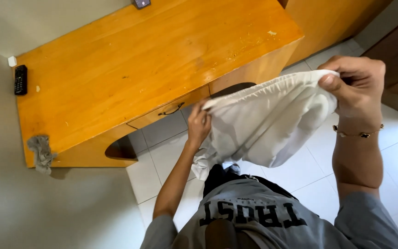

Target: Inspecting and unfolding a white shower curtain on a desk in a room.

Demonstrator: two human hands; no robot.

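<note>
— White cloth (268, 122): where is it held?

— It is stretched in the air above the tiled floor (162, 152), just off the front edge of the table (130, 64), clear of the wood. One upper edge is pinched by the left hand (199, 124), the other by the right hand (355, 87).

— How will it handle?

— It is judged light, soft and limp; it sags between the two grips, so hems and corners are the best places to be taken hold of.

— And the fingers?

— Both sets are closed tight on the fabric. The left arm is reached forward and low, the right raised higher with the wrist bent, a bracelet (358, 133) worn on it.

— Anything else?

— A grey rag (41, 152) is draped over the table's left corner; a remote (20, 79) lies at the far left edge.
</note>
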